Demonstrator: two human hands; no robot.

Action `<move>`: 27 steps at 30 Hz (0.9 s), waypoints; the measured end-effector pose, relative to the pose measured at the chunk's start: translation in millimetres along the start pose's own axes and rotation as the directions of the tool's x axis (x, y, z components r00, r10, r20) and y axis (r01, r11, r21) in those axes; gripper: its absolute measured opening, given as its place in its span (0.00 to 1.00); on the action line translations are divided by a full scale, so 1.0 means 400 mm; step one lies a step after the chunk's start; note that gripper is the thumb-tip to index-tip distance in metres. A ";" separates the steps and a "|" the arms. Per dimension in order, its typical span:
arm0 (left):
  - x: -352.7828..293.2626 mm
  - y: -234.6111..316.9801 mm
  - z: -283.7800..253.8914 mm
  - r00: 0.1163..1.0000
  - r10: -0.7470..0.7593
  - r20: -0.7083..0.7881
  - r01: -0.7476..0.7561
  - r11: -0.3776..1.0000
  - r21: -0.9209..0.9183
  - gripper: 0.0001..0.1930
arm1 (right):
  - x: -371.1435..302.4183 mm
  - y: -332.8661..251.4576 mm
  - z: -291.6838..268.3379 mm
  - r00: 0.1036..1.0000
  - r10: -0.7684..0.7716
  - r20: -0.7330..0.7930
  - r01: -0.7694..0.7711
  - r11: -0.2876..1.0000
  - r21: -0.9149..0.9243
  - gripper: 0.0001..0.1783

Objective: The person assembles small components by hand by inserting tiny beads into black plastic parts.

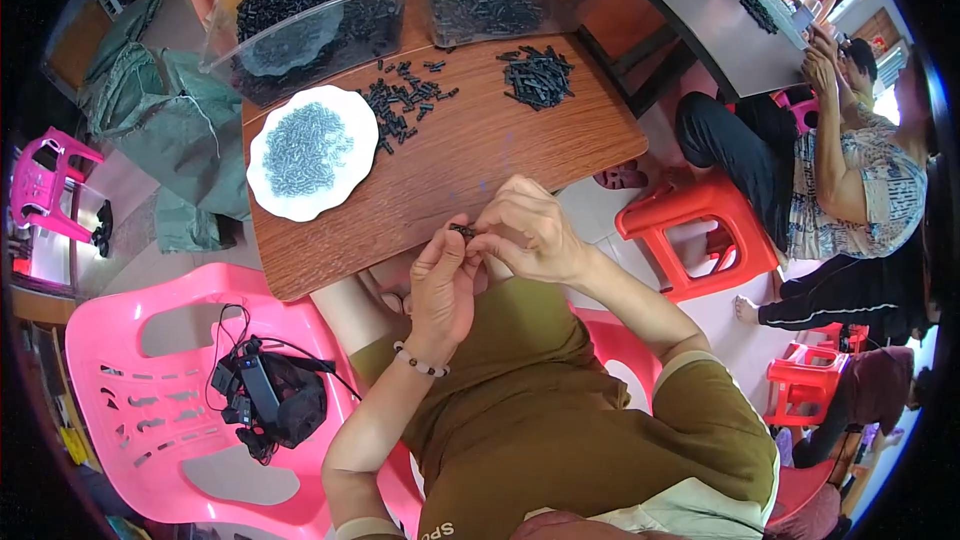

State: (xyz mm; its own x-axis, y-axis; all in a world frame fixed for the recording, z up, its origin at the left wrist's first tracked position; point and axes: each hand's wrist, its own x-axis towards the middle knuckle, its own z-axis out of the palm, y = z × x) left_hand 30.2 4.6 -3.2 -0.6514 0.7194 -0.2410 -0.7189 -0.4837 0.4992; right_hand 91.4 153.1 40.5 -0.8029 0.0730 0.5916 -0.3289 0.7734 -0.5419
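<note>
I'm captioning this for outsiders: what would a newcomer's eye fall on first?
Probably the bright pink chair at lower left, with a bundle of black gear on it. Next, the white scalloped plate of small clear pieces at the left of the brown table, pale against the scattered dark pieces beside it. At the centre, the left hand and right hand meet at a small dark piece.

The bench (430, 190) is showing brown wood grain, the plate (363, 127) plain white, the bits (538, 77) black, the chair (108, 345) bright pink.
</note>
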 end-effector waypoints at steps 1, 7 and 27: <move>0.000 -0.001 -0.001 1.000 -0.001 0.006 0.001 1.000 0.001 0.14 | -0.001 -0.002 0.002 1.000 0.006 -0.005 -0.006 1.000 0.011 0.11; 0.004 -0.007 -0.015 1.000 -0.007 0.028 0.007 1.000 0.003 0.14 | -0.003 -0.003 0.008 0.999 -0.031 -0.029 0.030 0.999 -0.018 0.09; 0.004 0.015 0.005 0.993 -0.094 -0.070 0.100 0.991 0.093 0.15 | 0.001 0.022 -0.011 0.996 -0.084 -0.002 0.083 0.993 -0.086 0.10</move>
State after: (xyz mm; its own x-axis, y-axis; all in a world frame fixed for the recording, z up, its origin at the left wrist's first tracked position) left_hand 25.6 3.8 1.1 -0.5963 0.7252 -0.3443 -0.7548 -0.3604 0.5481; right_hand 90.5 162.7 38.6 -0.7715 0.0094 0.6361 -0.3505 0.8282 -0.4373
